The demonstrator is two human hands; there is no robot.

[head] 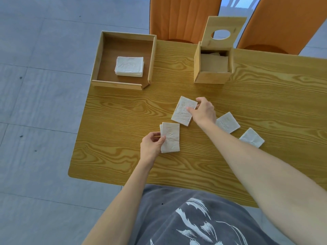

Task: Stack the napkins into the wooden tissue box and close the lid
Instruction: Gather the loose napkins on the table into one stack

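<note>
The wooden tissue box (211, 77) stands at the table's far side with its holed lid (223, 30) tipped up and open; napkins lie inside it. My left hand (152, 146) grips a small stack of folded white napkins (170, 137) by its left edge. My right hand (204, 111) pinches the right edge of a single napkin (182, 112) on the table. Two more napkins lie to the right, one (228, 122) beside my right forearm and one (252, 137) farther right.
A shallow wooden tray (99, 55) at the far left of the wood-grain table (115, 129) holds a stack of napkins (129, 65). Two orange chairs (184, 16) stand behind the table. The table's left edge drops to grey floor tiles.
</note>
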